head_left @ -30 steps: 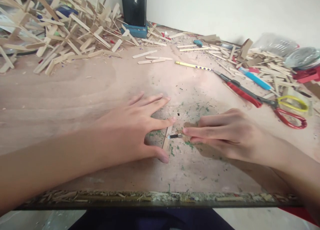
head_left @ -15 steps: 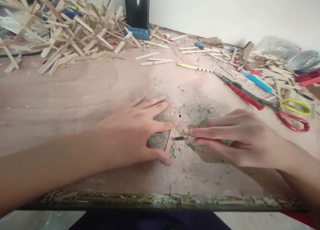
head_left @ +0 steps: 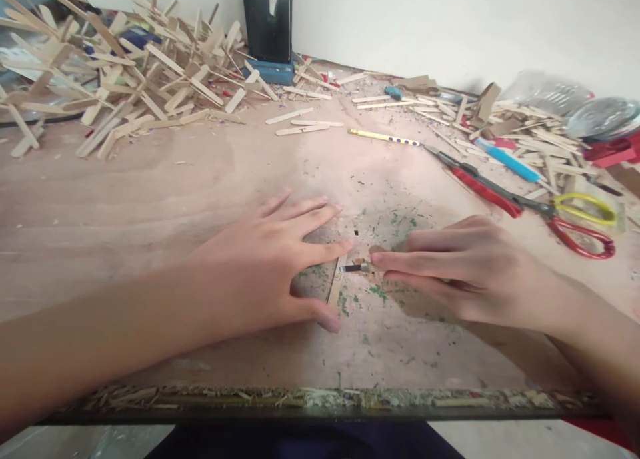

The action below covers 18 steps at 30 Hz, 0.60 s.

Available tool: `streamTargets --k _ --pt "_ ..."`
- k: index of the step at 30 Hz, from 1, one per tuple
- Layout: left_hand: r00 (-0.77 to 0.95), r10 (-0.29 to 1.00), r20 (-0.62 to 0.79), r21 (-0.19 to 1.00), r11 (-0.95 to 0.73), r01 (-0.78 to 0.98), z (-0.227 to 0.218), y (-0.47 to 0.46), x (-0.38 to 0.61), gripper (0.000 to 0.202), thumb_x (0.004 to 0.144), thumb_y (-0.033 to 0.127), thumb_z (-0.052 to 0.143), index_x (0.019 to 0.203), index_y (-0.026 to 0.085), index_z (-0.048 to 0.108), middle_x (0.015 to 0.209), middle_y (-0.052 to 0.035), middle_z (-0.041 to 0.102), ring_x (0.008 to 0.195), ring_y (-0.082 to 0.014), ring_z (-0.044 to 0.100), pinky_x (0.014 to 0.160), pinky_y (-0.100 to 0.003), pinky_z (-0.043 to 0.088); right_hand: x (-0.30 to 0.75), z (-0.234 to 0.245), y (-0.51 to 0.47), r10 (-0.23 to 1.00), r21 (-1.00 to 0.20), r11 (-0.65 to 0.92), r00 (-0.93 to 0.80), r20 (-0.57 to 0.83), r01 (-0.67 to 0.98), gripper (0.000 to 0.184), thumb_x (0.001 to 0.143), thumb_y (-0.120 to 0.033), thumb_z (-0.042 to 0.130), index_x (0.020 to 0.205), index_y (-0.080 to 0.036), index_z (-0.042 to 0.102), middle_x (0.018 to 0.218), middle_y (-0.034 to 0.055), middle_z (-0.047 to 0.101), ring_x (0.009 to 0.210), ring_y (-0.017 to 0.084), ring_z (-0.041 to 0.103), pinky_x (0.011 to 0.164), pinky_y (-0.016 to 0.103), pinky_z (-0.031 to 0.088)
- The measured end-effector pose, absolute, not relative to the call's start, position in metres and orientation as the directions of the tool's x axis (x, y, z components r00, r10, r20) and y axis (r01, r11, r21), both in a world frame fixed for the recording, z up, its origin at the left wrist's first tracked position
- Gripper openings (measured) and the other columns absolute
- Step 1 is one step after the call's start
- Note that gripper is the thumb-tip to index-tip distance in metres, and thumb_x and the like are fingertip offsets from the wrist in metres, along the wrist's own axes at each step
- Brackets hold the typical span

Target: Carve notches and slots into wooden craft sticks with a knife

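My left hand (head_left: 280,259) lies spread on the wooden table, with its index fingertip and thumb on the two ends of a popsicle stick (head_left: 335,289). My right hand (head_left: 460,269) is closed around a craft knife (head_left: 354,268). The knife's short dark blade and metal collar stick out past the fingers, while its handle is hidden in the hand. The blade's tip meets the stick between my left index finger and thumb. Green shavings (head_left: 377,291) are scattered around the blade.
A heap of popsicle sticks (head_left: 165,72) fills the back left. Beyond my right hand lie a yellow pencil (head_left: 385,136), red-handled pliers (head_left: 485,189), scissors (head_left: 583,226) and a blue-handled tool (head_left: 507,159). A black object (head_left: 269,19) stands at the wall. Wood scraps line the front edge (head_left: 280,398).
The knife blade has shifted slightly left and up onto the stick, along with my right hand. My left hand holds its place. The whole view has shifted a little.
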<state>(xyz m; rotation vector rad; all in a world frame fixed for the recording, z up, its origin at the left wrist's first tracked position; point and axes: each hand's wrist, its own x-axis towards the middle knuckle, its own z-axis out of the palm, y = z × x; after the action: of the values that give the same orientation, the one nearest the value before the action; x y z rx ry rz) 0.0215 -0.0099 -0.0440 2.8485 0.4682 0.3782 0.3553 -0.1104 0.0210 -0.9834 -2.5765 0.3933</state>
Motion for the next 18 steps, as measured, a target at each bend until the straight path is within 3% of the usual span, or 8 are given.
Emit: streamTargets --k 3,6,8,10,12,15,18 --pt "0.895 0.327 0.302 0.247 -0.934 0.258 -0.035 -0.012 0.025 0.096 0.104 0.101 0.077 0.168 0.030 0.079 0.183 -0.0167 0.072 0.173 -0.0405 0.066 0.155 -0.065 0.037 0.354 0.022 -0.111 0.695 -0.440 0.697 -0.685 0.218 0.567 0.021 0.130 -0.016 0.068 0.144 -0.015 0.083 0.095 0.0009 0.083 0.075 0.010 0.075 0.066 0.028 0.048" --pt "0.875 0.333 0.351 0.263 -0.932 0.249 -0.021 -0.013 0.026 0.089 0.113 0.100 0.063 0.149 0.022 0.085 0.162 -0.0143 0.085 0.155 -0.0356 0.078 0.152 -0.060 0.041 0.351 0.024 -0.111 0.691 -0.471 0.694 -0.686 0.226 0.544 0.021 0.131 -0.018 0.067 0.141 -0.013 0.084 0.096 0.0026 0.085 0.073 0.010 0.076 0.066 0.028 0.049" --pt "0.857 0.339 0.387 0.266 -0.932 0.248 -0.013 -0.013 0.026 0.061 0.129 0.076 0.059 0.139 0.022 0.085 0.150 -0.0085 0.089 0.143 -0.0279 0.082 0.149 -0.053 0.044 0.350 0.025 -0.111 0.690 -0.471 0.697 -0.684 0.236 0.541 0.021 0.131 -0.018 0.066 0.138 -0.013 0.085 0.093 0.0024 0.084 0.071 0.010 0.073 0.064 0.028 0.048" --pt "0.844 0.305 0.442 0.235 -0.947 0.219 -0.010 -0.011 0.024 0.028 0.133 0.034 0.059 0.130 0.024 0.084 0.143 -0.0014 0.091 0.135 -0.0211 0.083 0.145 -0.045 0.045 0.350 0.025 -0.111 0.694 -0.473 0.693 -0.681 0.233 0.544 0.021 0.131 -0.018 0.066 0.138 -0.014 0.085 0.093 0.0022 0.084 0.071 0.011 0.073 0.065 0.028 0.049" --pt "0.863 0.213 0.458 0.182 -0.973 0.143 -0.012 -0.009 0.023 0.036 0.123 0.006 0.055 0.132 0.025 0.084 0.144 0.0017 0.092 0.139 -0.0179 0.083 0.144 -0.040 0.045 0.350 0.025 -0.110 0.704 -0.471 0.685 -0.671 0.232 0.556 0.021 0.130 -0.016 0.067 0.137 -0.016 0.086 0.091 0.0015 0.084 0.070 0.010 0.072 0.064 0.027 0.049" --pt "0.908 0.105 0.405 0.122 -0.991 0.060 -0.020 -0.006 0.022 0.051 0.115 -0.005 0.050 0.142 0.024 0.082 0.147 0.0000 0.092 0.144 -0.0173 0.082 0.145 -0.040 0.044 0.350 0.022 -0.111 0.718 -0.459 0.679 -0.649 0.252 0.573 0.021 0.128 -0.015 0.068 0.136 -0.016 0.088 0.086 -0.0008 0.079 0.065 0.010 0.065 0.062 0.028 0.045" --pt "0.912 0.117 0.393 0.089 -0.992 0.088 -0.025 -0.004 0.024 0.046 0.115 -0.004 0.050 0.131 0.022 0.084 0.134 -0.0024 0.093 0.127 -0.0206 0.084 0.136 -0.041 0.050 0.350 0.021 -0.111 0.745 -0.429 0.663 -0.595 0.302 0.613 0.022 0.128 -0.017 0.070 0.135 -0.011 0.090 0.080 -0.0020 0.072 0.062 0.009 0.058 0.060 0.028 0.043"
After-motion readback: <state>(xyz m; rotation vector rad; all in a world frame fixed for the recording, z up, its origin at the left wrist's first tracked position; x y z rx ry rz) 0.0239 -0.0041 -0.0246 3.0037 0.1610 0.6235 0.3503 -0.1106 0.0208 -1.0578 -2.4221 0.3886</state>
